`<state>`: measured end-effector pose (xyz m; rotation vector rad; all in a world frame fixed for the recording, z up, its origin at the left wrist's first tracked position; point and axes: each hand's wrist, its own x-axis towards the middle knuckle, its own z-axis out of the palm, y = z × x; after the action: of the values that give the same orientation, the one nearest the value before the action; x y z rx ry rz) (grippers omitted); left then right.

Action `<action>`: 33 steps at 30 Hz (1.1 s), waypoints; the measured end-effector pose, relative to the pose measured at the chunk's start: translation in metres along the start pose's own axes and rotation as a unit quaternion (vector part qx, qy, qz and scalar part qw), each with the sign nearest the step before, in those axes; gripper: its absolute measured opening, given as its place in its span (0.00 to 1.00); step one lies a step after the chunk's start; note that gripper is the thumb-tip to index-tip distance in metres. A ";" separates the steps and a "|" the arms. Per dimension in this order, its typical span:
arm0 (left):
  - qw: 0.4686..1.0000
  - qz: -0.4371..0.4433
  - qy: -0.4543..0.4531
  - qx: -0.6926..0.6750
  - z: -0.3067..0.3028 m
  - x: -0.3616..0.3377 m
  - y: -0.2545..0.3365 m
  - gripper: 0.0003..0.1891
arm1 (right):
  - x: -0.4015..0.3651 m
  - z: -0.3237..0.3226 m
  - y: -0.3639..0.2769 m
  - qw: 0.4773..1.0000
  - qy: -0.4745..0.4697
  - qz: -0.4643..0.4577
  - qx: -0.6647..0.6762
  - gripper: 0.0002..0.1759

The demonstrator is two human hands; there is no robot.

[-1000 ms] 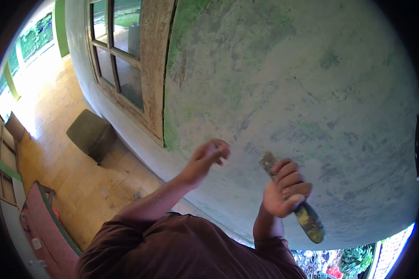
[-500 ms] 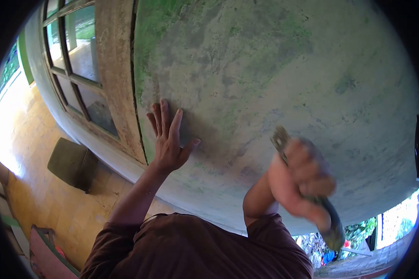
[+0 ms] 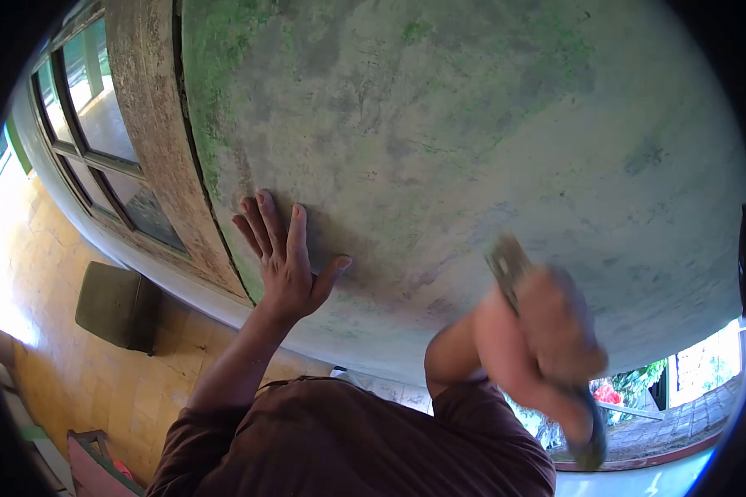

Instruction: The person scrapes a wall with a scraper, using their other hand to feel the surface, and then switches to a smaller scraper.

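Observation:
My left hand [image 3: 283, 269] lies against the worn, green-stained wall [image 3: 406, 166] with its fingers spread, close to the brown wooden window frame. Wrapped in a fist, my right hand [image 3: 547, 331] grips a long hand tool [image 3: 507, 258]. The tool has a narrow, flat, greyish front end pointing up toward the wall and a dark rounded butt below the fist. Motion blurs both the fist and the tool, so I cannot tell whether it is a scraper or a brush.
A wooden window frame [image 3: 145, 108] with glass panes borders the wall on the left. Below it, a dark green stool [image 3: 118, 306] stands on the yellowish tiled floor [image 3: 54, 248]. Red flowers and foliage [image 3: 617, 393] show at the lower right.
The view has shifted, so the window and my left hand sit further left and lower. My left hand stays against the wall. My right hand keeps its grip on the blurred tool.

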<state>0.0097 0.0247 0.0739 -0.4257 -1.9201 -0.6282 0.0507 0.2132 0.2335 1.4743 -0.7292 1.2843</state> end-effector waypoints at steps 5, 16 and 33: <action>1.000 0.011 -0.006 0.023 -0.002 0.003 0.000 0.45 | 0.001 0.000 -0.007 0.994 -0.047 0.103 0.009 0.32; 1.000 0.011 0.003 0.023 0.000 0.004 -0.001 0.45 | 0.004 0.000 -0.008 0.997 -0.025 0.075 0.012 0.29; 1.000 -0.005 -0.001 -0.016 -0.002 0.000 -0.002 0.44 | -0.002 -0.001 -0.006 0.995 0.003 0.093 0.024 0.28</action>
<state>0.0100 0.0221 0.0743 -0.4384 -1.9179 -0.6668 0.0548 0.2158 0.2296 1.4665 -0.8538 1.4549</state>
